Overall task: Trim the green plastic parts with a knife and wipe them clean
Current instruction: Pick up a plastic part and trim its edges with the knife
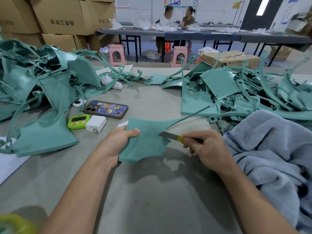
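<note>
with left hand (116,143) gripping green plastic part (145,146); with right hand (206,146) clutching knife (170,136), laying blade on part's right edge

One pile of parts (33,85) lay left on the table (152,191), another pile (236,88) right. A phone (106,109), timer (78,121) and charger (95,123) sat between them, a towel (270,149) before the right pile.

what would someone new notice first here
At centre, the left hand grips a green plastic part while the right hand holds a knife, blade on the part's right edge. A left heap and a right heap of green parts flank them; a blue towel lies bunched at right.
</note>
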`<state>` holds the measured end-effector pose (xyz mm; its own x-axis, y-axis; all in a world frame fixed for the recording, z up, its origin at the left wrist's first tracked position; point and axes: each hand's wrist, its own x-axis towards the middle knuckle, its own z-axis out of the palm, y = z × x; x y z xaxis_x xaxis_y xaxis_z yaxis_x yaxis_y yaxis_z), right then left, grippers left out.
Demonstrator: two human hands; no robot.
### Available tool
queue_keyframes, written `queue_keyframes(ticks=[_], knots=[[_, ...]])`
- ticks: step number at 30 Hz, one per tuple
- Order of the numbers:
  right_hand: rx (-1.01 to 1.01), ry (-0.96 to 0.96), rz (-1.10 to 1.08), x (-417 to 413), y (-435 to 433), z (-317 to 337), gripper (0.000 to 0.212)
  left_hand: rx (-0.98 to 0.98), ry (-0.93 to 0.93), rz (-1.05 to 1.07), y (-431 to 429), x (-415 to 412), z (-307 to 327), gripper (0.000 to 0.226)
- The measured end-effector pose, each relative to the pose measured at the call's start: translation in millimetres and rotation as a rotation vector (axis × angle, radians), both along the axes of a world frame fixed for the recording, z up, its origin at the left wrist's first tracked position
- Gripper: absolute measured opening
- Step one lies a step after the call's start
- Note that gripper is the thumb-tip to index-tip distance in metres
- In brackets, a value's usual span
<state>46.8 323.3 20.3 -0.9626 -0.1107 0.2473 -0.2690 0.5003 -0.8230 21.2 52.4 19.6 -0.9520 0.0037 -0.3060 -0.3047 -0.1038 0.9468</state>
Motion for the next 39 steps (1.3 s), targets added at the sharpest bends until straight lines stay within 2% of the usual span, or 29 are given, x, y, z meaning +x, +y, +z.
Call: queue_keyframes(ticks=[3, 9, 14, 19, 22, 27, 32, 36, 39], knots=[[0.008, 0.042, -0.017, 0.7, -4.6, 0.3, 0.024, -0.013, -0.003, -0.040, 1.3, 0.6, 1.0, 0.018], [0.084, -0.034, 0.104, 0.3, 2.6, 4.2, 0.025, -0.054, 0.003, -0.062, -2.6, 0.3, 0.8, 0.018], [-0.025, 0.073, 0.037, -0.7, -2.3, 4.1, 0.024, -0.038, 0.003, -0.118, -0.3, 2.8, 3.6, 0.023], [0.138, -0.080, 0.133, 1.4, 4.2, 10.8, 0.023, -0.066, -0.018, -0.127, -1.1, 5.5, 5.1, 0.019], [0.207, -0.080, 0.158, 3.7, 7.0, 14.5, 0.024, -0.084, -0.032, -0.119, 1.0, 4.8, 4.4, 0.018], [0.085, -0.004, 0.073, 3.9, -0.4, 11.7, 0.033, -0.035, -0.056, -0.135, 0.4, 5.5, 5.5, 0.019], [0.069, -0.033, 0.219, 6.0, -2.6, 14.3, 0.044, -0.018, -0.070, -0.139, -2.1, 5.0, 6.4, 0.021], [0.043, -0.001, 0.102, 5.0, -6.8, 10.2, 0.044, -0.005, -0.077, -0.146, -0.9, 5.4, 6.1, 0.021], [0.071, -0.031, 0.139, 3.6, -5.4, 10.2, 0.037, 0.005, -0.078, -0.130, -1.8, 5.2, 6.5, 0.021]])
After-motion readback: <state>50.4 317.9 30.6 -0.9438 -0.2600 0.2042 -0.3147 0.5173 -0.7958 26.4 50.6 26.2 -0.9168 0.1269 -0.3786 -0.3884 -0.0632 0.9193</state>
